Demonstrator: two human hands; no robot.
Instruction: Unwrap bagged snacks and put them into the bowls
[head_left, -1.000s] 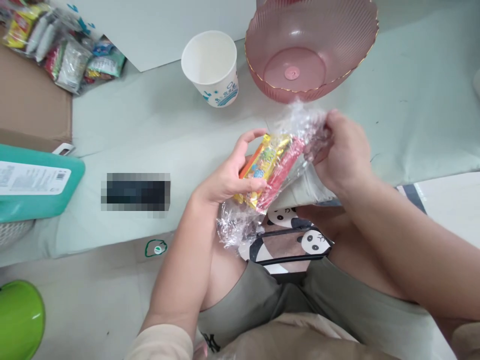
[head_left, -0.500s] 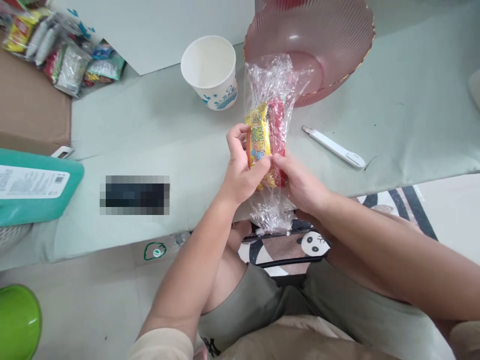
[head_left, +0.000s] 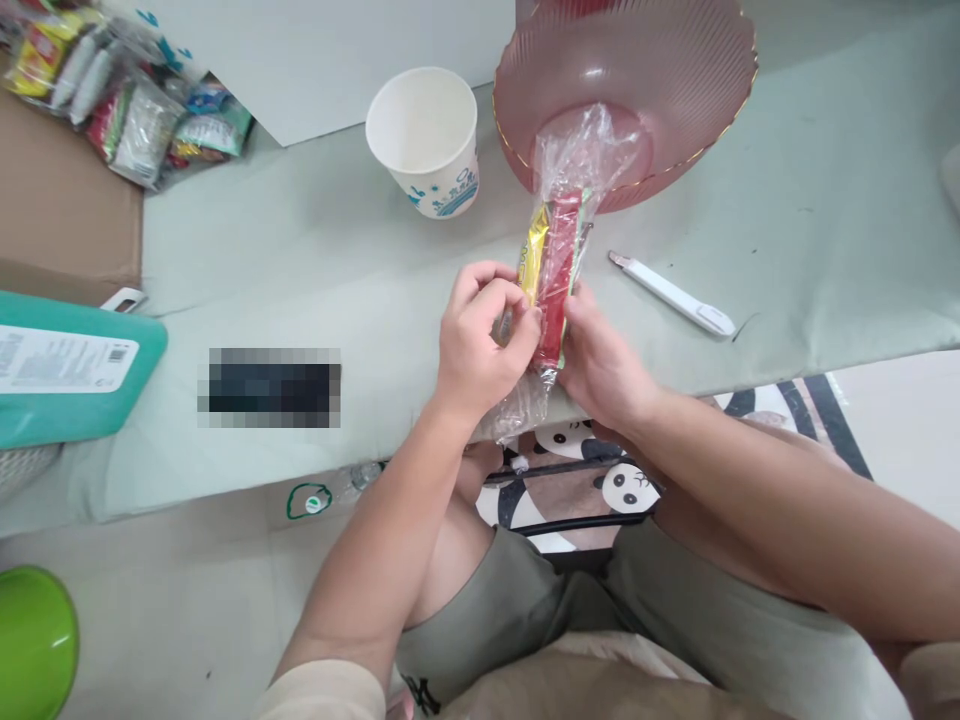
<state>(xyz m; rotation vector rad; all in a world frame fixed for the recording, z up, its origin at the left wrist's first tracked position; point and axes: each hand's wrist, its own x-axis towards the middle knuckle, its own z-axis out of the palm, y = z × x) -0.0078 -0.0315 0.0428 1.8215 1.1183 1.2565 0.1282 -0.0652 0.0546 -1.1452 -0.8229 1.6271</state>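
A clear plastic bag (head_left: 559, 300) holds a red packet and a yellow packet side by side, upright above the table's near edge. My left hand (head_left: 487, 325) pinches the left side of the bag, thumb and forefinger together by the yellow packet. On the other side, my right hand (head_left: 604, 360) grips the bag by its lower right, thumb against the red packet's edge; its other fingers are hidden behind. The bag's loose upper end overlaps the near rim of a pink ribbed bowl (head_left: 675, 130), and its crumpled lower end hangs between my wrists.
A white paper cup (head_left: 424, 140) stands left of the bowl. The white box cutter (head_left: 671, 295) lies at the right. Further left are a pixelated dark object (head_left: 271, 388), a green pouch (head_left: 75, 370), a cardboard box (head_left: 67, 200) and several snack packets (head_left: 142, 120).
The bag has been turned, so the red packet now faces up and the yellow one shows only narrowly. My left fingers have curled inward; my right hand has shifted slightly down.
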